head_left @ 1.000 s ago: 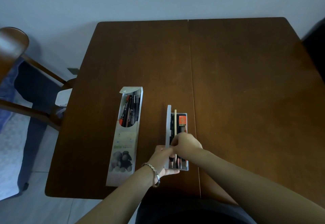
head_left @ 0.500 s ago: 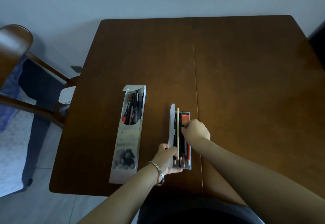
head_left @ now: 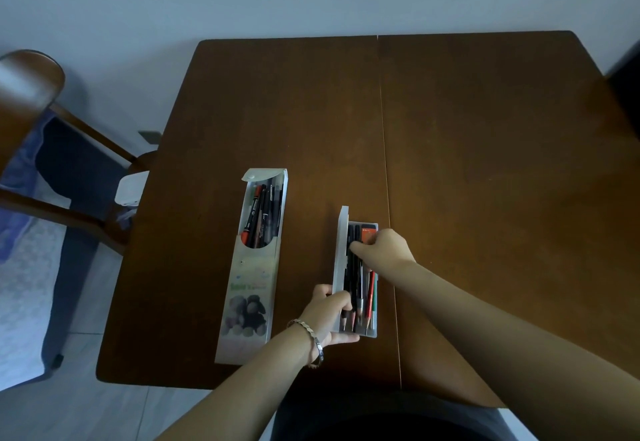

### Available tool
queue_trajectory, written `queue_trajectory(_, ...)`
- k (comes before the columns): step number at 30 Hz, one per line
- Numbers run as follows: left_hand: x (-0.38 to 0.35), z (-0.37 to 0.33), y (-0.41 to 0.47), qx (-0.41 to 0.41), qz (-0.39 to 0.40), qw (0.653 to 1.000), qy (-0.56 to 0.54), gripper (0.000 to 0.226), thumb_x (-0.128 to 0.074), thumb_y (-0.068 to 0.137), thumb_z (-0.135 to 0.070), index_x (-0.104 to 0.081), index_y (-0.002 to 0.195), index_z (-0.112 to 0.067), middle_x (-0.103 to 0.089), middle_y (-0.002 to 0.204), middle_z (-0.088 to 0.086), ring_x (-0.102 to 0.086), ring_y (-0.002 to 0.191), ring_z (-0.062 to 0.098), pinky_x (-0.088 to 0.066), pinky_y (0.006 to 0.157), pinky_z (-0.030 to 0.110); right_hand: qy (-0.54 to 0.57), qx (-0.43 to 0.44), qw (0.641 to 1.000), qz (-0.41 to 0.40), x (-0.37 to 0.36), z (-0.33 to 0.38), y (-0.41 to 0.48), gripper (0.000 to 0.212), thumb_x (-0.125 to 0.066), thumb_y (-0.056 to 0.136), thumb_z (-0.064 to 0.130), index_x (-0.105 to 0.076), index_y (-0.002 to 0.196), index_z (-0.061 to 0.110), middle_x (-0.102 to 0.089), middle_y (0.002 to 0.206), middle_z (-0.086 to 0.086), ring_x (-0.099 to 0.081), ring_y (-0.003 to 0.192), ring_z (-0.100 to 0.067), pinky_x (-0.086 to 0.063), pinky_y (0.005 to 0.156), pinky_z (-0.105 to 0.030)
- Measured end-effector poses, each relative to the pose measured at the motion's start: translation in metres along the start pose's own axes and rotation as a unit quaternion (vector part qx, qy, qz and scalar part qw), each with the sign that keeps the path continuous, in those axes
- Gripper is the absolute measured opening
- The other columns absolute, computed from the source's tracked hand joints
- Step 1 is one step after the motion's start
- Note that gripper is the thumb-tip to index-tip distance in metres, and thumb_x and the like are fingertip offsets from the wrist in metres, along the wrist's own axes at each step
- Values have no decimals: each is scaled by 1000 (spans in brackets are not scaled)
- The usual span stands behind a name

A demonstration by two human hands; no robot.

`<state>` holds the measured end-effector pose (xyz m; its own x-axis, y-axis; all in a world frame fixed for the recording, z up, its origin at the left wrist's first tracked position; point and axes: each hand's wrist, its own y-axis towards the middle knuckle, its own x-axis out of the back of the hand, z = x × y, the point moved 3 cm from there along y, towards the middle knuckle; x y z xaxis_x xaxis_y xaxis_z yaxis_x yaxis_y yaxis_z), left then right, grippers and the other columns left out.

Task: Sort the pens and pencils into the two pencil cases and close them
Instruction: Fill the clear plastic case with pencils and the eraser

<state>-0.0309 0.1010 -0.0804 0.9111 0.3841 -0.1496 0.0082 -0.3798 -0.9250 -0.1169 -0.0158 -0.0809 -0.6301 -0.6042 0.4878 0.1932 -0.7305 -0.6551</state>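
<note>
Near the worktop's point(head_left: 450, 135) front edge, left of its centre seam, lay the hinged pencil case point(head_left: 360, 278), lid point(head_left: 341, 250) raised on edge along its left side, pencils point(head_left: 362, 298) lined up inside with tips toward the front edge and an orange eraser point(head_left: 367, 232) at the far end. Left hand point(head_left: 329, 316) curled round the case's near left corner, thumb over the lid edge, fingers under the base. Right hand point(head_left: 382, 248) loosely curled over the case's far half, fingertips down among the pencils; whether pinching one or only pressing them flat, could not tell. Further left, about midway between the seam and the left edge, lay the flap pencil case point(head_left: 251, 288), flap point(head_left: 265, 174) open at the far end, pens and markers point(head_left: 261, 217) showing in the cut-out. Nothing loose seen on the worktop, so sorting judged done, settling the pencils in hand. Next, probably: lift the right hand clear, swing the lid down over level pencils, then fold and snap the flap on the other case.
</note>
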Motion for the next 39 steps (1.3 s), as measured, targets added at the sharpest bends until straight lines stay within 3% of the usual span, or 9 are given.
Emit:
queue_trajectory(4, 1, -2, 0, 12, -8, 1000, -12, 35, -44, 84, 5, -40, 114, -13, -38, 116, 11, -45, 118, 34, -52, 86, 52, 109, 126, 986, -27, 23, 1, -33, 8, -52, 92, 17, -49, 85, 17, -65, 80, -7, -59, 53, -10, -43, 45, -12)
queue_trajectory(7, 0, -2, -2, 20, -7, 999, -26, 27, -43, 86, 6, -41, 106, -12, -42, 101, 7, -45, 109, 32, -49, 90, 54, 170, 238, 956, -23, 30, -8, -58, 21, -53, 91, 6, -48, 87, 26, -68, 87, -4, -67, 65, -10, -55, 59, -19)
queue_trajectory(10, -4, -5, -4, 14, -9, 1000, -25, 27, -41, 89, 6, -38, 110, -11, -41, 96, 5, -48, 95, 26, -46, 94, 55, 41, 340, 939, 6, 20, -27, -67, 30, -60, 86, 6, -46, 88, 32, -65, 103, 5, -66, 85, -7, -56, 78, -22)
queue_trajectory(13, -6, -8, -4, 9, -45, 999, 23, 16, -41, 91, 6, -42, 90, -10, -44, 106, 13, -45, 70, 20, -45, 97, 51, -129, 397, 907, 60, 2, -44, -64, 31, -64, 84, 10, -55, 110, 23, -63, 116, -1, -59, 98, -3, -51, 87, -19)
queue_trajectory(17, -4, -4, -4, 10, -5, 1000, -14, 26, -41, 91, 2, -35, 111, -12, -44, 103, 10, -47, 105, 33, -45, 96, 56, -271, 487, 830, 38, -15, -56, -61, 37, -80, 66, 8, -65, 98, 15, -71, 100, 0, -66, 87, -12, -55, 76, -22)
queue_trajectory(22, -1, -3, -5, 6, 5, 1000, -20, 31, -45, 89, 1, -36, 114, -15, -36, 121, 11, -41, 126, 37, -51, 85, 51, -270, 443, 854, 25, -18, -67, -55, 26, -73, 70, 4, -69, 93, 14, -68, 112, -4, -65, 98, -21, -54, 86, -36)
queue_trajectory(28, -7, -4, -7, 12, -29, 999, -31, 31, -39, 90, 8, -34, 116, -9, -37, 81, 1, -45, 71, 21, -41, 100, 58, -153, 205, 964, -70, -8, -36, -37, 26, -51, 93, 20, -62, 117, 13, -59, 116, -4, -61, 99, -19, -54, 82, -29)
queue_trajectory(33, -5, -2, -6, 4, -16, 999, -31, 38, -42, 87, 7, -37, 122, -9, -38, 87, 2, -41, 99, 27, -42, 98, 59, -145, 42, 986, -70, -11, -18, -18, 33, -48, 94, 24, -49, 124, 10, -55, 119, -10, -62, 97, -27, -54, 74, -34)
queue_trajectory(39, -3, -2, -4, 3, -17, 999, -36, 44, -43, 85, 7, -38, 125, -11, -29, 117, 6, -33, 124, 32, -48, 90, 56, -100, 10, 993, -63, -19, -18, -14, 23, -48, 94, 25, -61, 100, 6, -66, 98, -11, -59, 72, -20, -45, 50, -23)
